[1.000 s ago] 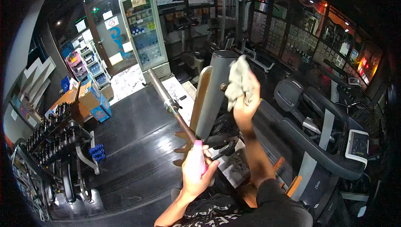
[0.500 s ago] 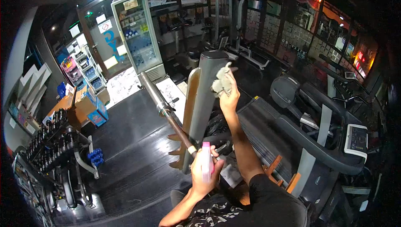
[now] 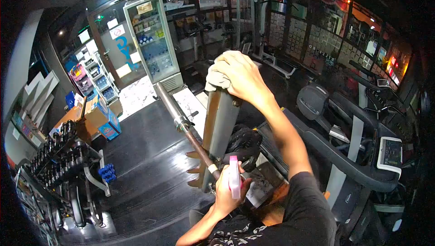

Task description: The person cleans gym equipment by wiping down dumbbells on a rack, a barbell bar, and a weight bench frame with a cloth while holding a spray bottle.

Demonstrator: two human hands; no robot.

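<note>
My right hand (image 3: 242, 76) is closed over a pale cloth (image 3: 217, 79), pressing it on the top of a grey upright post (image 3: 225, 117). Low in the middle, my left hand (image 3: 229, 191) grips a bottle with a pink top (image 3: 234, 178). A metal barbell (image 3: 192, 137) slants beside the post, its lower end close to my left hand. Brown hooks (image 3: 195, 169) stick out from the post's left side.
A dumbbell rack (image 3: 68, 155) stands at the left, with cardboard boxes (image 3: 95, 117) behind it. A glass-door fridge (image 3: 154, 37) is at the back. On the right is a treadmill (image 3: 349, 160) with its console.
My right hand has moved from beside the post with the cloth, up and left onto its top. My left hand, still holding the bottle, has shifted slightly right.
</note>
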